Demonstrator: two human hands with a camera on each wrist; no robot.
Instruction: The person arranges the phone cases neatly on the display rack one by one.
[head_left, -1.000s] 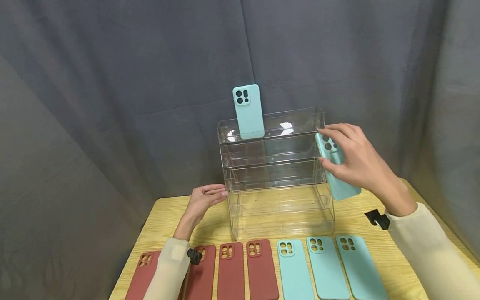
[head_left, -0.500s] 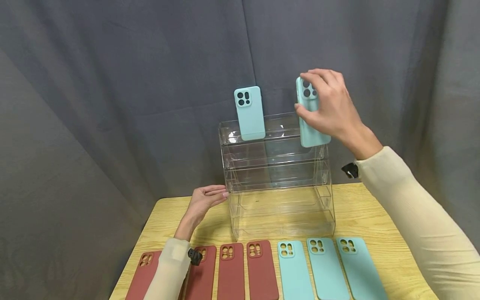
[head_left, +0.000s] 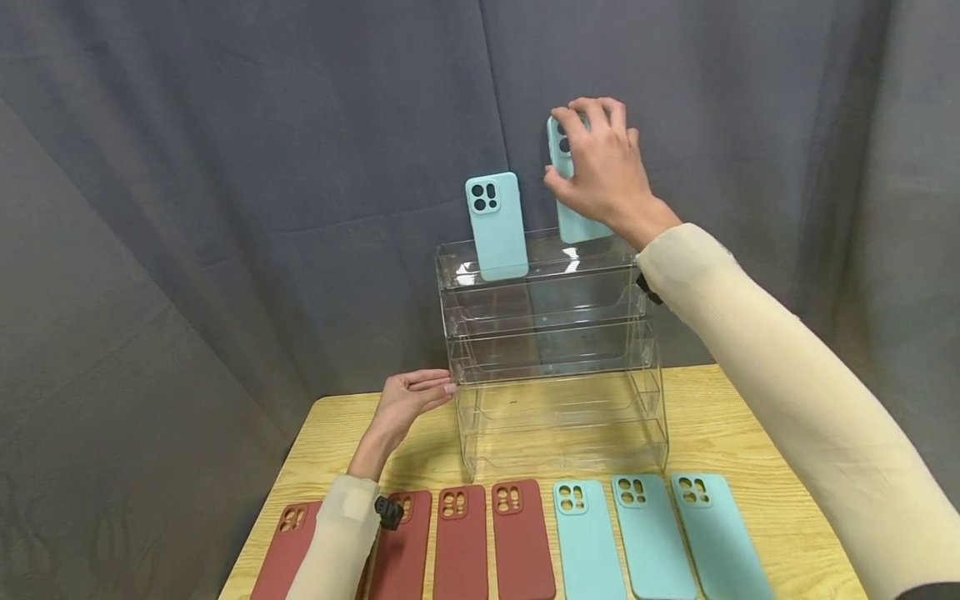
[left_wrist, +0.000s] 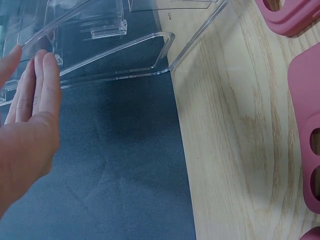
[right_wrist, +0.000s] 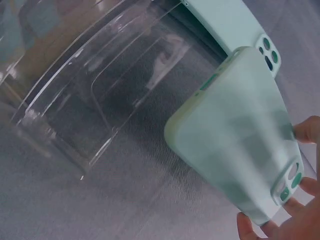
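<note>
My right hand (head_left: 603,171) pinches a mint-green phone case (right_wrist: 235,135) by its camera end, thumb on one edge and fingers on the other. In the head view that case hangs upright just above the top tier of a clear acrylic rack (head_left: 555,379), partly covered by the hand. A second mint phone case (head_left: 498,225) stands in the top tier, left of the held one, leaning back. At the rack's left side my left hand (head_left: 405,404) has its fingers straight, fingertips touching the side panel. The left wrist view shows these fingers (left_wrist: 47,90) extended along the clear plastic.
A row of phone cases lies along the table front: several red ones, including one red case (head_left: 461,542), then three mint ones, including one mint case (head_left: 654,533). The wooden table (head_left: 742,425) ends before a grey curtain (head_left: 300,167) behind the rack.
My right hand has lifted the held mint phone case from beside the rack's right side, up and leftward to above its top tier. The left hand has stayed in place.
</note>
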